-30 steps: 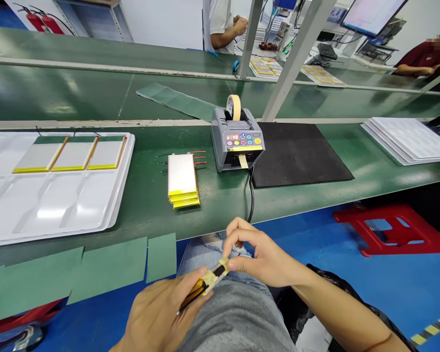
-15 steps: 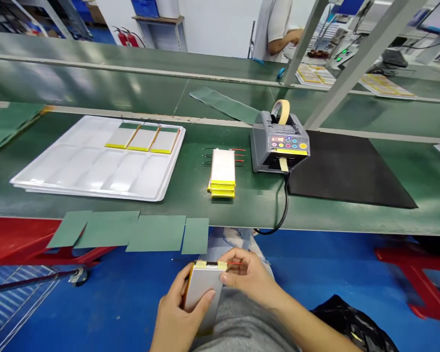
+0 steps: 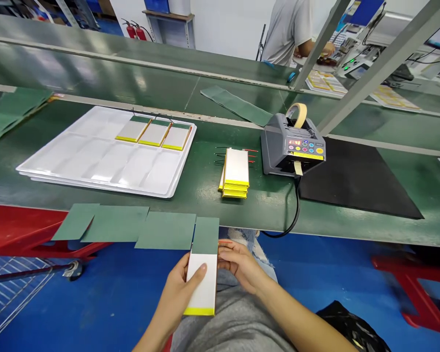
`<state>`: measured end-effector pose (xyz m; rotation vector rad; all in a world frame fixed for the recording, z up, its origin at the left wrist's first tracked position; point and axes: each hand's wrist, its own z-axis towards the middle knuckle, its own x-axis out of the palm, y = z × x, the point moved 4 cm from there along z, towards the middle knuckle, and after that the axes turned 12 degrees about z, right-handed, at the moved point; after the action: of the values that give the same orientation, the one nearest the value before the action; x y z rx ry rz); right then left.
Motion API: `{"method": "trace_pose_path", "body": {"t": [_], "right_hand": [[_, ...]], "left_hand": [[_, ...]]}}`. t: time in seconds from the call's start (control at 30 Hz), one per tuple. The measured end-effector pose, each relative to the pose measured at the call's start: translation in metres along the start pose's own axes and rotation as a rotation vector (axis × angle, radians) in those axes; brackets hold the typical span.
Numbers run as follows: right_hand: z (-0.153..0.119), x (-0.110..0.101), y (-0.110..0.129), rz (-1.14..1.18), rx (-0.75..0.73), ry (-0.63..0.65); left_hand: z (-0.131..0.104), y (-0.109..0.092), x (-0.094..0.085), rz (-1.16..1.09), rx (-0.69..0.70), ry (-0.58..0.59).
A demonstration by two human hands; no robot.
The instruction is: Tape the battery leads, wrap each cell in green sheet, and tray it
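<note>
My left hand (image 3: 178, 288) grips a flat pouch battery cell (image 3: 201, 278), thumb across its white face and fingers behind its left side. The cell has a yellow band at the near end. Its far end meets a green paper piece (image 3: 206, 234) that hangs over the bench edge. My right hand (image 3: 242, 264) is closed at the cell's upper right edge, beside a red wire (image 3: 225, 241); its exact hold on the wire is hidden. More green paper pieces (image 3: 165, 230) lie in a row to the left along that edge.
A stack of battery cells (image 3: 236, 168) with wires stands on the bench (image 3: 205, 205). To its right are a tape dispenser (image 3: 293, 146) and a black mat (image 3: 355, 181); a white tray (image 3: 95, 161) holding three cells lies left. Across the bench stands a person (image 3: 289, 29).
The cell was tilted with its taped end and grey face showing; now it lies with its white face up, moved forward against the green paper. Both hands moved with it.
</note>
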<state>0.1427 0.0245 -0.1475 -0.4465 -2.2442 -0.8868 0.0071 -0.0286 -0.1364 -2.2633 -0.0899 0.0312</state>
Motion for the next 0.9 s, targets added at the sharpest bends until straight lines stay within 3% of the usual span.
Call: {"method": "trace_pose_path", "body": {"t": [0.6,0.9], "right_hand": [[0.005,0.006,0.002,-0.124,-0.08,-0.169],[0.009,0.014,0.003,-0.194,-0.184,-0.257]], "left_hand": [[0.001,-0.001,-0.001,-0.013,-0.012,0.027],[0.012,-0.007,-0.002,0.042,-0.069,-0.089]]}}
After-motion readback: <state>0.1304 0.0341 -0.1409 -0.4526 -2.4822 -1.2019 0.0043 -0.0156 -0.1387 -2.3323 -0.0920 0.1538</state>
